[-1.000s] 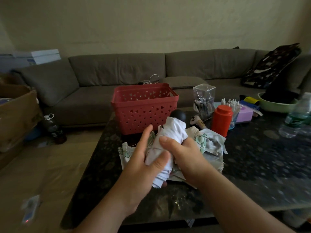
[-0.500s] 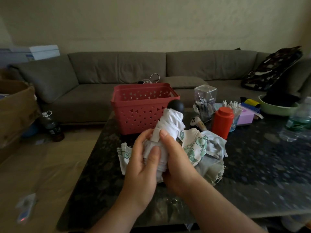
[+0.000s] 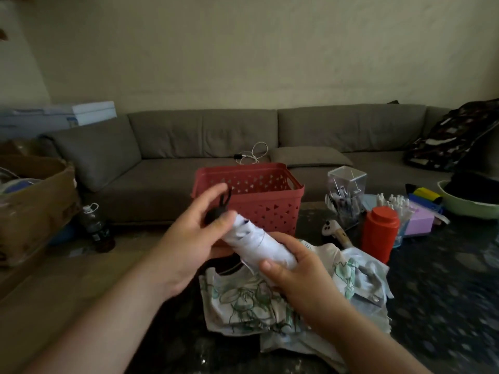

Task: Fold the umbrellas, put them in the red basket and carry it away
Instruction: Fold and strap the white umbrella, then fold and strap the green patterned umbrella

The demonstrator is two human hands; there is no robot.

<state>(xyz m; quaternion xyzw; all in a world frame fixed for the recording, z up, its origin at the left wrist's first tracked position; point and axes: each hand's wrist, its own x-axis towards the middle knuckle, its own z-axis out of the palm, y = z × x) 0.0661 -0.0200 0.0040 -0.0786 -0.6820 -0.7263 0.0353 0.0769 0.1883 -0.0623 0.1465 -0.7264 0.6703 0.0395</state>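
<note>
Views: one only, from the person's head, so no second view shares anything with it.
Facing: forward and slightly down, across the dark table (image 3: 445,292) toward the sofa (image 3: 205,147) and the far wall.
Nearness: close over both forearms; left hand (image 3: 189,244) and right hand (image 3: 294,268) sit mid-frame, just before the red basket (image 3: 270,209).
Left edge: cardboard box (image 3: 35,203) on the floor.
Right edge: green bowl (image 3: 467,206), far on the table.
Lens: wide, edges blurred.

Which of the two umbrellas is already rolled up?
The plain white umbrella, held in both hands in front of the red basket. The green-patterned umbrella lies spread and crumpled on the table.
</note>
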